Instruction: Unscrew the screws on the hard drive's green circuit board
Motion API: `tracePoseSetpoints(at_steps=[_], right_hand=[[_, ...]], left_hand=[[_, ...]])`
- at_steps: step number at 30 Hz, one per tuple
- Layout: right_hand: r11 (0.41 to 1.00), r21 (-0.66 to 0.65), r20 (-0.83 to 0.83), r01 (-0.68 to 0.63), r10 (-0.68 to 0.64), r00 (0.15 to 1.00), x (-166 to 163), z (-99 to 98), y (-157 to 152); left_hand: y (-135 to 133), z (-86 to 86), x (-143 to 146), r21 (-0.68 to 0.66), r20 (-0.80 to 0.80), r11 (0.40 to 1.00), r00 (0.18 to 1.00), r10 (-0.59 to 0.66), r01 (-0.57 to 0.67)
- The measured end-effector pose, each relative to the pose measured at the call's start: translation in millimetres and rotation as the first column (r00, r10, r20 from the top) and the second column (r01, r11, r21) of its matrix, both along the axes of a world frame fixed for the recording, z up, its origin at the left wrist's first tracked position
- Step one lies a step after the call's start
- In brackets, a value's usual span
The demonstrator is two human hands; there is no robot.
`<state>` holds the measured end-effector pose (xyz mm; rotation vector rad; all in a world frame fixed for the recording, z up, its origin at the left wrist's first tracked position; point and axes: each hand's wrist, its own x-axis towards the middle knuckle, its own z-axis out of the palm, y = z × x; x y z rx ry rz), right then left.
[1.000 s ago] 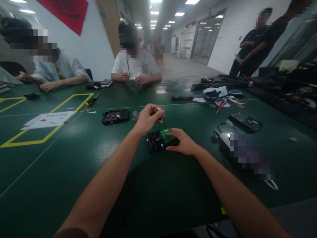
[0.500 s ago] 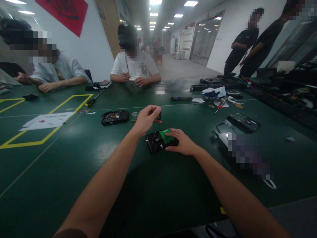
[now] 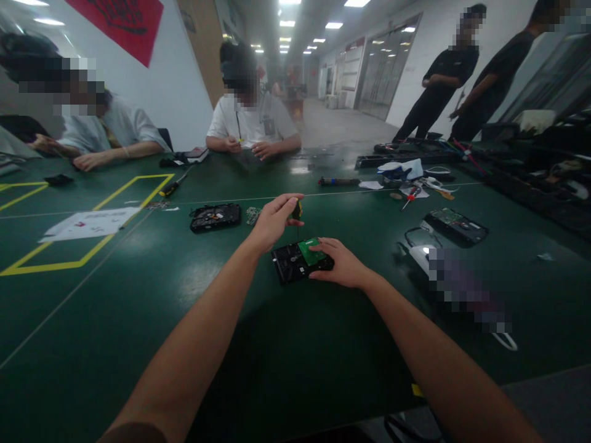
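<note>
A black hard drive (image 3: 289,264) with a green circuit board (image 3: 310,252) on its upper face lies on the green table in front of me. My left hand (image 3: 277,220) is closed round the black and yellow handle of a screwdriver (image 3: 297,212), held upright. Its thin shaft points down to the drive's far edge, by the board; whether the tip sits in a screw is too small to tell. My right hand (image 3: 339,263) grips the drive's right end, thumb on the near side and fingers over the board.
Left of the drive are small metal parts (image 3: 253,215) and an opened hard drive (image 3: 215,218). Another drive (image 3: 456,226) and a white-ended, blurred object (image 3: 420,255) lie right. Beyond are a red screwdriver (image 3: 412,197) and a yellow-handled screwdriver (image 3: 170,187). Two people sit opposite; two stand right.
My left fingers have shifted round the screwdriver handle, and more of its yellow shows. My right hand and the hard drive stay in place.
</note>
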<state>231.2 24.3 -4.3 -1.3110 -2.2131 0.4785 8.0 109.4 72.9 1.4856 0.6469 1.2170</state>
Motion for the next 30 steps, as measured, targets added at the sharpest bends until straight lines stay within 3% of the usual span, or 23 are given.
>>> tracePoseSetpoints(at_steps=[8,21,30], right_hand=[[1.0,0.004,-0.007,-0.005,0.005,1.0,0.4,0.0,0.2],[1.0,0.008,-0.01,0.001,-0.001,1.0,0.5,0.0,0.2],[1.0,0.011,-0.023,-0.005,0.005,1.0,1.9,-1.9,1.0]], left_hand=[[1.6,-1.8,-1.6,0.058,-0.038,0.995,0.996,0.081,-0.078],[-1.2,1.3,0.1,-0.067,0.053,0.998,0.999,-0.014,0.017],[-1.0,-2.0,-0.1,0.03,-0.046,0.999,0.998,0.039,-0.038]])
